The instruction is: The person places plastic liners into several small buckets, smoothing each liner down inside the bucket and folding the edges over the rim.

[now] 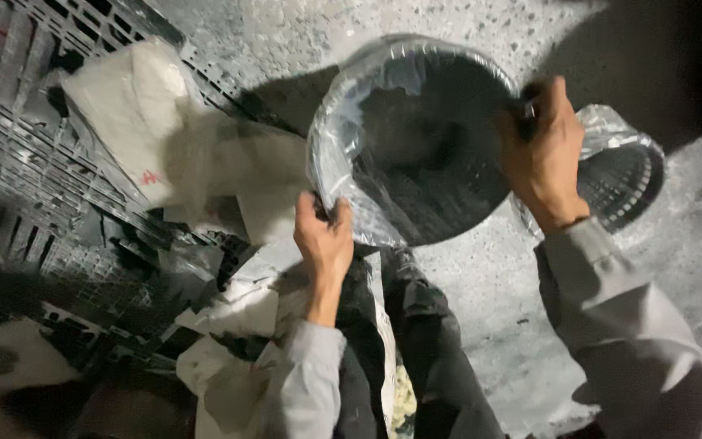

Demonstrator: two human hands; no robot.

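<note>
Between the person's two hands, held up above a speckled concrete floor (481,325), is a round dark mesh basket (440,162) lined with a clear plastic bag (331,154). The bag's shiny edge is folded over the basket's rim and shows most clearly along the left and upper sides. The left hand (324,236) is closed on the lower left part of the rim, its fingers curled over the plastic there. The right hand (542,154) is closed on the upper right part of the rim, thumb and fingers wrapped over the edge. The basket's open mouth faces the camera, so its dark inside shows between the two hands.

Just beyond the right hand, partly hidden by it, a second dark mesh basket (623,175) with a bit of clear plastic on it lies on the floor. To the left of the left hand, crumpled white sheets or bags (148,130) lie over dark plastic crates (26,154). Both arms wear pale grey sleeves (611,325), and the person's dark trousers (424,333) show below the held basket.
</note>
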